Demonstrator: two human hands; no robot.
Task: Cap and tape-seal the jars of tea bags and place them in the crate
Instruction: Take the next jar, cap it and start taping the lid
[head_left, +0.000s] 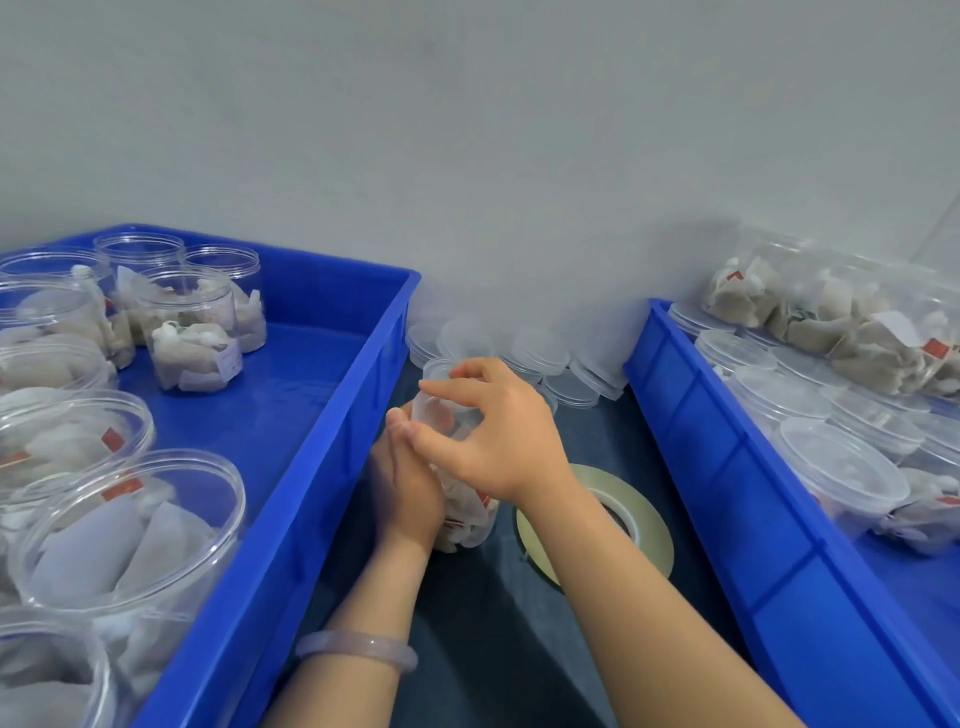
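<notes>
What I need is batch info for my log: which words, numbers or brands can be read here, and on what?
Nothing is legible.
Small red tags on tea bags: too blurred to read.
White paper slip, in or on a clear plastic jar in the left blue plastic crate: faint marks, too small.
Beige tape roll: no print visible.

Clear glossy plastic is seen in the jars (195, 332); smooth blue plastic in the crate (332, 395); the table (498, 613) is matt dark.
</notes>
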